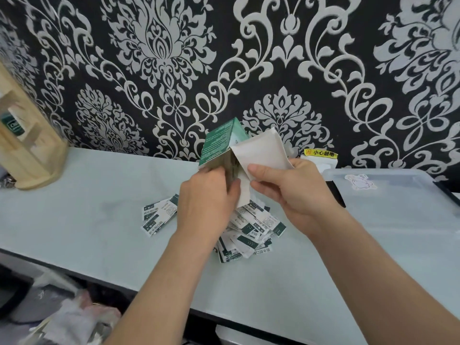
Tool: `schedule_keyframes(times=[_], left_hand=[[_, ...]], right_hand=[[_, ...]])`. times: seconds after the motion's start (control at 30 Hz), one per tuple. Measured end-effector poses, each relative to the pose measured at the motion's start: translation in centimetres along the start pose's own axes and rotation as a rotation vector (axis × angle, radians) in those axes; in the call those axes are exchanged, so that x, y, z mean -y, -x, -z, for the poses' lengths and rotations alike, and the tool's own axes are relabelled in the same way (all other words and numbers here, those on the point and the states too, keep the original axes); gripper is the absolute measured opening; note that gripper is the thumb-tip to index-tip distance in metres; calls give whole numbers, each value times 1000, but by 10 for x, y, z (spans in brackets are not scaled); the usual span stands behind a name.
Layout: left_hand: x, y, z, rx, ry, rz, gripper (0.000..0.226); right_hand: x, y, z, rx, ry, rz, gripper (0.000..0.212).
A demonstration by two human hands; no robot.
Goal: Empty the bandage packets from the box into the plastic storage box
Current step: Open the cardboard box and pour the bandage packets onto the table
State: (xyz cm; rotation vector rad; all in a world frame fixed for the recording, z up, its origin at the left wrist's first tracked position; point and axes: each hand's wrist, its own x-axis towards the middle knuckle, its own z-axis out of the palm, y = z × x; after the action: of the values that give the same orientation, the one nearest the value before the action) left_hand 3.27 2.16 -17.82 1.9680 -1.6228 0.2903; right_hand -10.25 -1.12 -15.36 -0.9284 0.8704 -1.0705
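Observation:
A green bandage box (219, 143) is held upside down above the pale table (99, 220), its open end facing down. My left hand (206, 202) grips the box's lower end. My right hand (291, 188) pinches the box's white opened flap (261, 150). Below both hands several green-and-white bandage packets (254, 230) lie in a loose pile on the table, with a few more packets (159, 215) to the left. The translucent plastic storage box (398, 195) sits at the right, its lid on, with a small sticker on top.
A light wooden rack (27, 140) stands at the back left. Behind the storage box is a white item with a yellow warning label (321, 153). Patterned black-and-white wallpaper backs the table. Crumpled plastic bags (74, 317) lie below the table's front edge.

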Motion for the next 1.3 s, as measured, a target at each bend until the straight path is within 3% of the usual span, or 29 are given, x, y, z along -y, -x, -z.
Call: schedule_keyframes(times=[0.17,0.33,0.5,0.63,0.83,1.0,1.13,1.3], left_hand=[[2,-4,0,14,-41,31,21],[14,-4,8,-5,24,-41,16],[32,4,8,178,245,69,12],[43,10,3,295,257,140,19],[34,13,1,99,177,132,20],[16,22,-2,187,332,66,24],[4,30,-13,240,315,37,42],[5,25,-17,188,300,103,27]], right_hand=[[-10,-3,-5,13,-151,-58,8],[-11,-6,-4,-78,-156,-16,12],[-9,-7,-3,-120,91,120,11],[-20,-10,-4,-155,398,184,16],[-28,-12,-5,-133,429,161,23],[-33,-15,-6,-181,399,180,20],[-36,-17,-7,-190,392,208,17],[-35,-15,-4,-186,364,211,17]])
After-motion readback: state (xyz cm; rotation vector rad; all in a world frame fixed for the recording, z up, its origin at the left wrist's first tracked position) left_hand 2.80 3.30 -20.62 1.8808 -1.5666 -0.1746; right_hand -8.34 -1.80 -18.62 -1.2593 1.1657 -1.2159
